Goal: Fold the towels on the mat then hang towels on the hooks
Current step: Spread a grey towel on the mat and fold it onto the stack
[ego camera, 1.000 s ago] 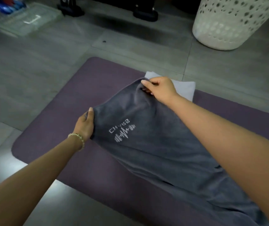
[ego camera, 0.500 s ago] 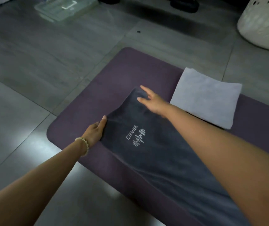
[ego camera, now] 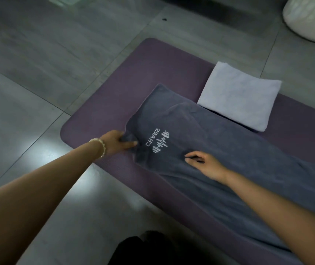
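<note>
A long dark grey towel (ego camera: 219, 146) with a white logo lies stretched along the purple mat (ego camera: 114, 96). My left hand (ego camera: 116, 141), with a bead bracelet on the wrist, pinches the towel's near left corner. My right hand (ego camera: 203, 162) rests on the towel just right of the logo, fingers curled down onto the cloth. A folded light grey towel (ego camera: 239, 96) sits on the mat beyond the dark one, touching its far edge. No hooks are in view.
Grey floor tiles (ego camera: 38, 73) surround the mat. A white perforated laundry basket (ego camera: 311, 18) stands at the top right. Something dark (ego camera: 143, 249) shows at the bottom edge, close to me.
The dark towel went from held up by two corners to lying flat on the mat. My right hand let go of the far corner and slid back toward me along the cloth.
</note>
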The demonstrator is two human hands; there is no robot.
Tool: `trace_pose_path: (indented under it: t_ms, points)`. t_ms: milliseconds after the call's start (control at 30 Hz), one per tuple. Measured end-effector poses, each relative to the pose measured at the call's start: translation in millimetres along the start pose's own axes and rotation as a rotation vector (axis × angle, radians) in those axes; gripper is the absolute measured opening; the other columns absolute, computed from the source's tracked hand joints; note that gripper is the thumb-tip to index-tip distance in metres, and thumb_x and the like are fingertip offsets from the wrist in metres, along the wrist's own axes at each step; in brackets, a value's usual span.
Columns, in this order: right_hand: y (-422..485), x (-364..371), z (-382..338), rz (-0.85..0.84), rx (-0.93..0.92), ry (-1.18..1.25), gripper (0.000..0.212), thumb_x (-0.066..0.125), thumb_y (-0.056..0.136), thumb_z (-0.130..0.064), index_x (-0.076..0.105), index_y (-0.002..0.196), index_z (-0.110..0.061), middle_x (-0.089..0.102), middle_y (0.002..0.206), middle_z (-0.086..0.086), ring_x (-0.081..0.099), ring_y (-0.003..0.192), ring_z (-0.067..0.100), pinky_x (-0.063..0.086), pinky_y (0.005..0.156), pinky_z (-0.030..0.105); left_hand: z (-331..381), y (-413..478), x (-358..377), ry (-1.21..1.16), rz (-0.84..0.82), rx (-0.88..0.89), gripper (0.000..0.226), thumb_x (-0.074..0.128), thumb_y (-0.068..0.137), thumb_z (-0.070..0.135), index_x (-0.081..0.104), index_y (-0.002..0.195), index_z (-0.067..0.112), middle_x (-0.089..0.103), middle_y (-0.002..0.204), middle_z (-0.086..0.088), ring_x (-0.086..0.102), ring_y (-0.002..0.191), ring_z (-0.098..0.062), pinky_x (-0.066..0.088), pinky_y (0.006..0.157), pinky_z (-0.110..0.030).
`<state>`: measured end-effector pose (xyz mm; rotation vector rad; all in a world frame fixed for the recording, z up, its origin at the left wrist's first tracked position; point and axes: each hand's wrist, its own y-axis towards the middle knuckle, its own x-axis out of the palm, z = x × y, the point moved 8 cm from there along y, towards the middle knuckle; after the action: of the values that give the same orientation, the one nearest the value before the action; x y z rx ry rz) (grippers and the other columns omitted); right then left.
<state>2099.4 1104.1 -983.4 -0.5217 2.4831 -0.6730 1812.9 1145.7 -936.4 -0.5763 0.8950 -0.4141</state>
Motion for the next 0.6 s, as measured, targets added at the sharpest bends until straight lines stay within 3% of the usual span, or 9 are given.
trace_pose_path:
  t_ms: [67, 167, 233, 300, 400, 533, 600]
  points:
    - [-14, -15, 12, 0.003, 0.052, 0.048, 0.014, 0.059, 0.093, -0.025, 0.065, 0.104, -0.020, 0.065, 0.106, -0.007, 0.059, 0.100, 0.007, 0.040, 0.083, 0.005, 30, -1, 4, -0.232, 0.022, 0.018, 0.035, 0.067, 0.083, 0.042, 0.069, 0.101, 0.012, 0.070, 0.101, -0.007, 0.065, 0.098, -0.023, 0.049, 0.093, -0.035]
    - [-38, -45, 38, 0.048, 0.109, -0.008, 0.015, 0.055, 0.094, -0.032, 0.064, 0.102, -0.022, 0.064, 0.104, -0.008, 0.058, 0.101, 0.008, 0.037, 0.085, 0.012, 85, -2, 24, -0.434, -0.006, 0.057, 0.034, 0.069, 0.083, 0.038, 0.067, 0.107, 0.013, 0.070, 0.099, 0.000, 0.066, 0.093, -0.015, 0.054, 0.084, -0.025]
    - [-58, -67, 58, 0.068, 0.142, -0.040, 0.017, 0.054, 0.095, -0.030, 0.065, 0.103, -0.019, 0.064, 0.104, -0.007, 0.057, 0.100, 0.009, 0.035, 0.086, 0.014, 125, -8, 54, -0.587, -0.206, 0.050, 0.034, 0.072, 0.082, 0.026, 0.064, 0.111, 0.012, 0.072, 0.099, 0.000, 0.068, 0.092, -0.014, 0.056, 0.073, -0.020]
    - [-82, -90, 80, 0.093, 0.175, -0.037, 0.016, 0.055, 0.095, -0.026, 0.065, 0.103, -0.016, 0.064, 0.103, -0.004, 0.057, 0.099, 0.010, 0.034, 0.084, 0.013, 163, -16, 85, -0.685, -0.390, 0.047, 0.049, 0.076, 0.078, 0.012, 0.056, 0.122, 0.008, 0.070, 0.110, -0.006, 0.068, 0.098, -0.018, 0.058, 0.079, -0.030]
    - [-123, -124, 119, 0.201, 0.213, 0.038, 0.019, 0.055, 0.095, -0.024, 0.065, 0.105, -0.012, 0.064, 0.102, -0.002, 0.056, 0.098, 0.011, 0.034, 0.085, 0.014, 219, -22, 126, -0.728, -0.480, 0.067, 0.060, 0.073, 0.078, 0.002, 0.046, 0.130, 0.009, 0.066, 0.113, -0.007, 0.069, 0.089, -0.013, 0.058, 0.069, -0.025]
    - [-181, -168, 184, 0.527, 0.258, 0.220, 0.020, 0.053, 0.096, -0.017, 0.064, 0.109, -0.006, 0.062, 0.104, 0.002, 0.055, 0.104, 0.015, 0.033, 0.085, 0.013, 290, -34, 190, -0.672, -0.611, 0.116, 0.056, 0.072, 0.080, 0.005, 0.048, 0.130, 0.006, 0.064, 0.104, -0.004, 0.064, 0.077, -0.008, 0.054, 0.063, -0.018]
    - [-209, -178, 219, 0.609, 0.293, 0.230, 0.025, 0.053, 0.096, -0.018, 0.063, 0.114, -0.003, 0.063, 0.108, 0.005, 0.055, 0.103, 0.013, 0.033, 0.087, 0.012, 317, -36, 221, -0.643, -0.622, 0.121, 0.056, 0.072, 0.080, 0.005, 0.048, 0.131, 0.005, 0.064, 0.097, -0.004, 0.063, 0.069, -0.005, 0.053, 0.059, -0.017]
